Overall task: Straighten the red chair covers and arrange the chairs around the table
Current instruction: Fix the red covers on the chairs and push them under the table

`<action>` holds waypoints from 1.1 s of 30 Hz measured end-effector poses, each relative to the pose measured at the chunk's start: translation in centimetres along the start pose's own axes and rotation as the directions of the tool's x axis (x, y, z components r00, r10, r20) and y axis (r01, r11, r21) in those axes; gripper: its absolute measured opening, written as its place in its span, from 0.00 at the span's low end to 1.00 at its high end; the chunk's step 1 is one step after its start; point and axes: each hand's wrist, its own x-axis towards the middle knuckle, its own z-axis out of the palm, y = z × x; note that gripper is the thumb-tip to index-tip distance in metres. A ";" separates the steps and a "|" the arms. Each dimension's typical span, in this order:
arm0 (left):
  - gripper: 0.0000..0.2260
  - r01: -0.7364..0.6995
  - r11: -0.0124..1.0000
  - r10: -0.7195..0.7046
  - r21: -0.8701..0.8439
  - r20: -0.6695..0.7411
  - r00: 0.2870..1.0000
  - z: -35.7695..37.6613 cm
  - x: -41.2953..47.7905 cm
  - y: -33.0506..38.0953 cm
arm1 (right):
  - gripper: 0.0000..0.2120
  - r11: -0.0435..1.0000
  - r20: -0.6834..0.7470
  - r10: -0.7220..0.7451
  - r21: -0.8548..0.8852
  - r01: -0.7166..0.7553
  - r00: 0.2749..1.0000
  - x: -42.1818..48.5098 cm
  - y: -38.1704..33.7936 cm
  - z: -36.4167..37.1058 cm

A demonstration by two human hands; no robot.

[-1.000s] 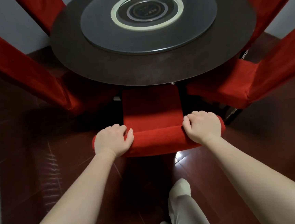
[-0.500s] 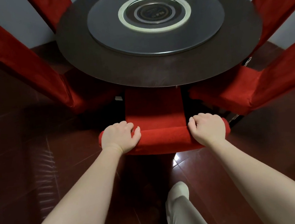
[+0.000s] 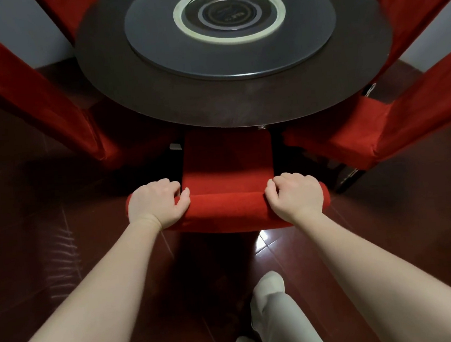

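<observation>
A person's left hand (image 3: pixel 157 204) and right hand (image 3: pixel 296 196) each grip 1 end of the padded top rail of a red fabric-covered chair (image 3: pixel 225 170), fingers curled over it. The chair faces the round dark wooden table (image 3: pixel 158 100), its seat tucked under the near edge and its top rail running left to right. The plush cover lies smooth over backrest and seat. A matching red left chair (image 3: pixel 36 105) and right chair (image 3: pixel 405 119) flank it.
</observation>
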 end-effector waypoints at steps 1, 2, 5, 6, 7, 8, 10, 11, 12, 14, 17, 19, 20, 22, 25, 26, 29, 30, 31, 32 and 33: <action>0.26 0.003 1.000 -0.003 -0.003 -0.011 1.000 0.0 0.1 0.2 | 0.25 1.000 0.001 -0.013 -0.006 0.013 1.000 0.2 0.2 -0.1; 0.25 0.009 1.000 -0.009 -0.006 -0.015 1.000 -0.1 0.3 0.5 | 0.25 1.000 0.008 -0.027 -0.016 0.027 1.000 0.4 0.5 -0.1; 0.24 0.023 1.000 -0.023 -0.008 -0.006 1.000 0.0 0.7 2.1 | 0.26 0.998 0.012 -0.051 -0.048 0.051 0.999 1.1 2.0 -0.3; 0.23 0.026 1.000 -0.026 -0.007 0.000 1.000 0.0 0.9 2.4 | 0.27 0.997 0.002 -0.052 -0.048 0.052 0.999 1.3 2.3 -0.3; 0.23 0.029 1.000 -0.029 -0.009 0.002 1.000 0.1 0.9 2.5 | 0.27 0.998 -0.004 -0.051 -0.049 0.051 0.999 1.3 2.4 -0.2; 0.23 0.029 0.999 -0.029 -0.013 -0.005 1.000 0.1 0.8 2.5 | 0.27 0.997 -0.007 -0.050 -0.052 0.050 0.999 1.2 2.4 -0.1; 0.22 0.020 1.000 -0.021 -0.019 -0.024 1.000 0.2 0.7 2.2 | 0.26 0.997 -0.004 -0.047 -0.058 0.047 0.999 1.0 2.2 0.0; 0.22 0.019 1.000 -0.019 -0.018 -0.026 0.999 0.2 0.6 2.2 | 0.26 0.997 -0.001 -0.048 -0.062 0.048 0.999 0.9 2.2 0.0; 0.21 0.020 1.000 -0.021 -0.016 -0.019 1.000 0.2 0.6 2.1 | 0.27 0.997 0.004 -0.049 -0.064 0.049 0.999 0.9 2.1 0.0; 0.21 0.019 1.000 -0.019 -0.019 0.012 1.000 0.1 0.8 2.1 | 0.27 0.997 0.031 -0.045 -0.065 0.047 0.998 1.1 2.0 -0.2; 0.21 -0.006 1.000 0.006 -0.024 0.037 0.999 0.2 0.8 1.6 | 0.25 0.997 0.062 -0.030 -0.065 0.034 0.998 1.0 1.8 -0.4; 0.22 0.007 0.999 -0.005 -0.032 0.059 0.998 0.2 0.6 1.4 | 0.23 0.999 0.064 -0.023 -0.032 0.025 0.998 0.6 1.5 -0.5; 0.23 0.023 0.999 -0.021 -0.022 0.090 0.996 0.1 0.5 1.3 | 0.23 0.999 0.061 -0.023 -0.028 0.025 0.998 0.4 1.3 -0.6; 0.25 0.065 0.997 -0.072 0.045 0.180 0.981 -0.2 0.4 1.4 | 0.23 0.996 0.097 -0.028 -0.085 0.036 0.995 0.3 1.0 -0.9; 0.29 0.159 0.977 -0.193 0.144 0.267 0.944 -1.5 -0.1 1.6 | 0.23 0.974 0.249 0.014 -0.224 0.044 0.969 0.8 0.8 -1.8; 0.29 0.187 0.971 -0.223 0.152 0.271 0.936 -2.0 -0.4 1.8 | 0.23 0.974 0.274 0.013 -0.220 0.049 0.962 1.0 0.9 -2.0; 0.25 0.208 0.977 -0.212 0.047 0.287 0.934 -3.0 -1.5 1.2 | 0.23 0.996 0.302 0.007 -0.092 0.022 0.953 0.3 2.0 -2.9; 0.23 0.199 0.980 -0.188 -0.010 0.277 0.942 -3.4 -1.9 0.8 | 0.22 0.998 0.287 0.001 -0.064 0.018 0.958 -0.3 2.5 -3.4; 0.21 0.184 0.982 -0.167 -0.043 0.265 0.950 -3.9 -2.5 0.4 | 0.21 0.998 0.259 -0.006 -0.053 0.021 0.966 -1.2 3.2 -4.0; 0.20 0.180 0.982 -0.162 -0.055 0.240 0.957 -4.5 -3.0 0.2 | 0.21 0.999 0.221 -0.013 -0.039 0.022 0.975 -2.3 4.0 -4.5; 0.22 0.189 0.980 -0.173 -0.062 0.206 0.963 -5.0 -3.6 0.1 | 0.21 1.000 0.186 -0.023 -0.016 0.026 0.982 -3.5 4.9 -5.1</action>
